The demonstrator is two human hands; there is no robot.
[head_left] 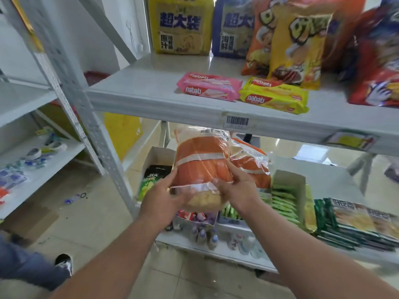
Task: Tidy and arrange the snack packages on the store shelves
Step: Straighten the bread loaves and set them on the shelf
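Note:
An orange and clear snack bag [200, 160] is held upright in front of the lower shelf, just under the upper shelf's edge. My left hand [166, 194] grips its bottom left corner. My right hand [233, 186] holds its lower right side, the forefinger stretched up along the bag. A second orange bag [250, 160] stands right behind it on the lower shelf [336, 182]. On the upper shelf [151, 91] lie a pink wafer pack [209, 86] and a yellow wafer pack [274, 97].
Large yellow [180, 24] and blue [233, 29] bags and tall chip bags [298, 44] stand at the back of the upper shelf. Open cartons of green packets [282, 201] and flat green packs [356, 221] fill the lower shelf. Another rack [32, 160] stands left. A person's shoe [64, 263] is on the floor.

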